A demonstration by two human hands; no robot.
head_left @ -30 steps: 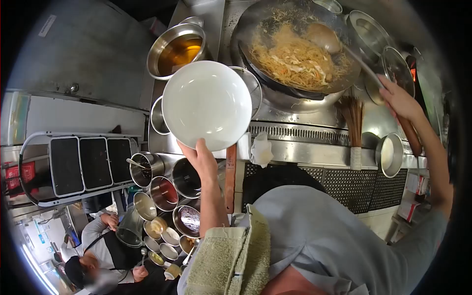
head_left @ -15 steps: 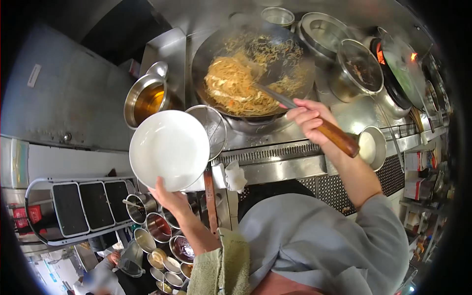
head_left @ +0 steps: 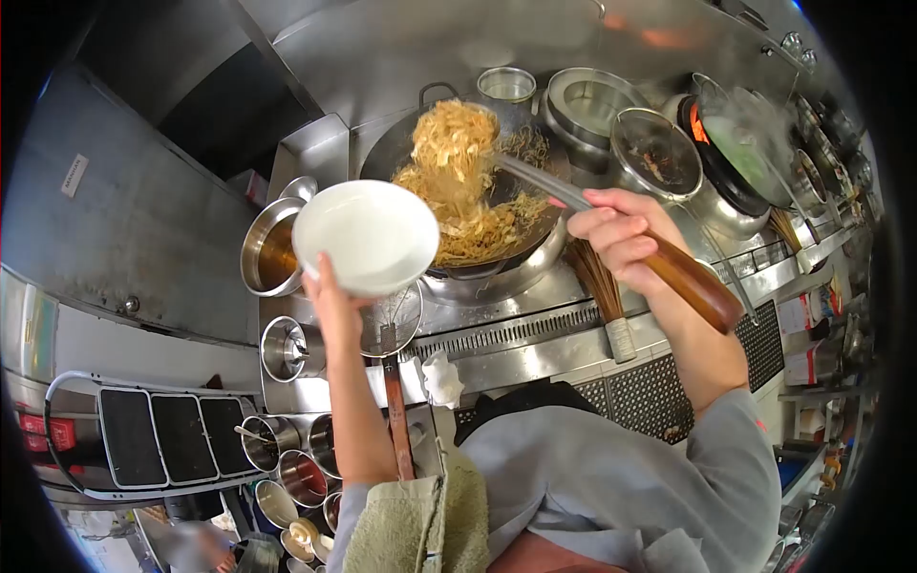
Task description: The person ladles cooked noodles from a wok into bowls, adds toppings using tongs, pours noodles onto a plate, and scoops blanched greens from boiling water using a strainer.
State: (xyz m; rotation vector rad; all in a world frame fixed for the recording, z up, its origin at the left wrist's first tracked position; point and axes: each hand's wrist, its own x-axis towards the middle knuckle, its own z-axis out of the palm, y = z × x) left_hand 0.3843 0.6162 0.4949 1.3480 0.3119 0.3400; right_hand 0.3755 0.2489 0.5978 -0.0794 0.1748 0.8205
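My left hand (head_left: 334, 304) is closed on the lower edge of a white bowl (head_left: 368, 234), with the bowl's bare inside tilted into view. In my right hand (head_left: 626, 234) is the wooden handle of a long metal ladle (head_left: 549, 181). Its head carries a heaped load of noodles (head_left: 453, 138), which hides most of the metal, and strands hang below. Under it, the large dark wok (head_left: 387, 148) holds more noodles (head_left: 487, 239). The bowl is beside the wok, overlapping its left rim in this view; I cannot tell whether they touch.
A pot of amber liquid (head_left: 277, 253) stands left of the bowl. A wire strainer (head_left: 406, 320) lies below it. Right of the wok are a bamboo brush (head_left: 600, 282), a pot with a strainer (head_left: 657, 158) and a lit burner (head_left: 695, 122). Sauce containers (head_left: 304, 477) stand lower left.
The ladle has risen from the wok with a heap of noodles. My left hand has brought the bowl up and right, closer to the wok. The camera view has shifted.
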